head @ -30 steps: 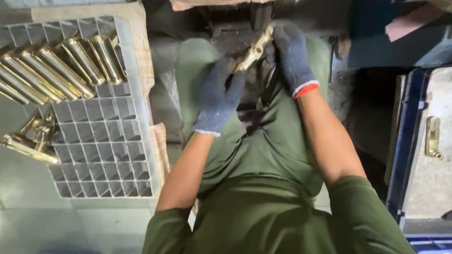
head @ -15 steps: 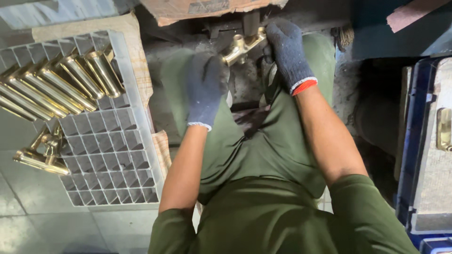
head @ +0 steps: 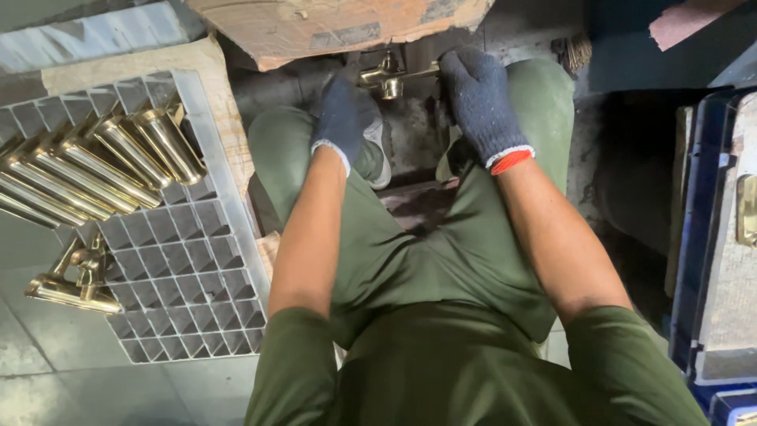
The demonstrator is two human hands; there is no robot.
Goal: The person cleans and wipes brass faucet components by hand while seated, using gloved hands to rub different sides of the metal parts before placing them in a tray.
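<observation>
Both gloved hands closed on brass fitting (head: pixel 388 77), held between knees under cardboard box (head: pixel 331 24). Left hand (head: pixel 344 110) grips its left end, right hand (head: pixel 479 99) its right. Grid tray (head: pixel 197 276) with brass tubes (head: pixel 102 170) at left.

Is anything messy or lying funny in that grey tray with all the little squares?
Yes. In the grey grid tray, most brass tubes lie side by side in a neat row at the top. One brass tap-shaped fitting lies apart at the tray's left edge, crosswise and partly hanging over it.
</observation>
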